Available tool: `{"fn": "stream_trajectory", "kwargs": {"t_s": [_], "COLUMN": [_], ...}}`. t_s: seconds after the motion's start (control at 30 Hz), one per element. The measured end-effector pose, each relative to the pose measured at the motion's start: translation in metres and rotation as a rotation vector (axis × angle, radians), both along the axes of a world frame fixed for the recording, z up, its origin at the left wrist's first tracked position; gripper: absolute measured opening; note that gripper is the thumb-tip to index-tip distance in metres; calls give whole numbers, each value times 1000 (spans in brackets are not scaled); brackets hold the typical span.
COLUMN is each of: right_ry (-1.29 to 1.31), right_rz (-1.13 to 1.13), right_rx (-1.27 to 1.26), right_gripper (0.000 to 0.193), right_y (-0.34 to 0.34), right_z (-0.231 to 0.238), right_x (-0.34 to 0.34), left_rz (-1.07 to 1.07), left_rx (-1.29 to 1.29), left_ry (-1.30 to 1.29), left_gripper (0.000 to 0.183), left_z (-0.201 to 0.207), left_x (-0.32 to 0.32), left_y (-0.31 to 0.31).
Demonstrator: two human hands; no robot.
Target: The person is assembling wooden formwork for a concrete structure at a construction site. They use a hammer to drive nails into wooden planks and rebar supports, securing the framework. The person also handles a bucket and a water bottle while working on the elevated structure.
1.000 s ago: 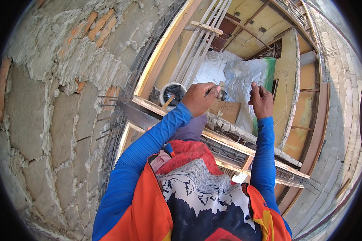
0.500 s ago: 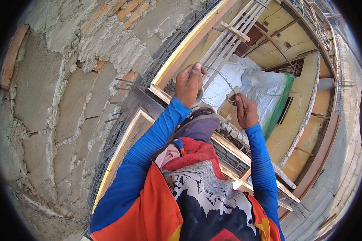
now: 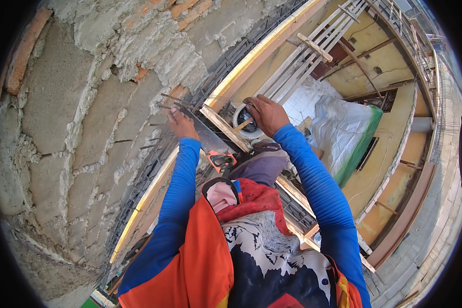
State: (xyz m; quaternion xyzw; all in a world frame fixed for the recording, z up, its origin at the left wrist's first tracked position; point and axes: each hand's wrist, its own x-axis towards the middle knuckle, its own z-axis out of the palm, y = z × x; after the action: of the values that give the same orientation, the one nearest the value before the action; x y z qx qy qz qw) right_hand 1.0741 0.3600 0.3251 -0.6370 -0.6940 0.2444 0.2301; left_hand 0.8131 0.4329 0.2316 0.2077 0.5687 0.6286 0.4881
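My left hand point(image 3: 182, 124) is closed, its fingertips pinched beside the bare rebar ends point(image 3: 170, 96) by the wall. What sits in that pinch is too small to make out. A handsaw lies just right of it, with a grey blade point(image 3: 209, 137) and an orange handle point(image 3: 222, 160). My right hand point(image 3: 268, 114) is curled at the rim of a white bucket point(image 3: 253, 135). Its fingertips are partly hidden, and I cannot make out what they hold. Inside the bucket are dark contents and a wooden handle point(image 3: 243, 124).
A rough mortared block wall point(image 3: 92, 118) rises on the left. Wooden formwork boards point(image 3: 262, 49) and rebar run alongside it. Down on the right lies a room with white plastic sheeting point(image 3: 339, 128), yellow walls point(image 3: 367, 177) and pale wooden poles point(image 3: 313, 56).
Both hands held thin wire in front of me. Now the left hand has moved left and down to the rebar ends, and the right hand has moved left to the bucket. The saw handle has come into sight.
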Motion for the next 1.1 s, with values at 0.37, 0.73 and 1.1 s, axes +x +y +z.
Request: {"fn": "stream_trajectory", "kwargs": {"t_s": [0.37, 0.73, 1.1], "right_ry": [-75, 137, 67], "right_rz": [10, -860, -1529], "right_rx": [185, -303, -685], "right_gripper": [45, 38, 36], "right_y": [50, -269, -541], "right_z": [-55, -107, -154], "right_x": [-35, 140, 16], "left_rz": [111, 238, -346], "left_rx": [-366, -382, -538], "left_ry": [392, -21, 148], "left_gripper": [53, 52, 44], "left_z": [-130, -196, -190], "left_x": [-63, -4, 6], "left_y": [55, 60, 86]}}
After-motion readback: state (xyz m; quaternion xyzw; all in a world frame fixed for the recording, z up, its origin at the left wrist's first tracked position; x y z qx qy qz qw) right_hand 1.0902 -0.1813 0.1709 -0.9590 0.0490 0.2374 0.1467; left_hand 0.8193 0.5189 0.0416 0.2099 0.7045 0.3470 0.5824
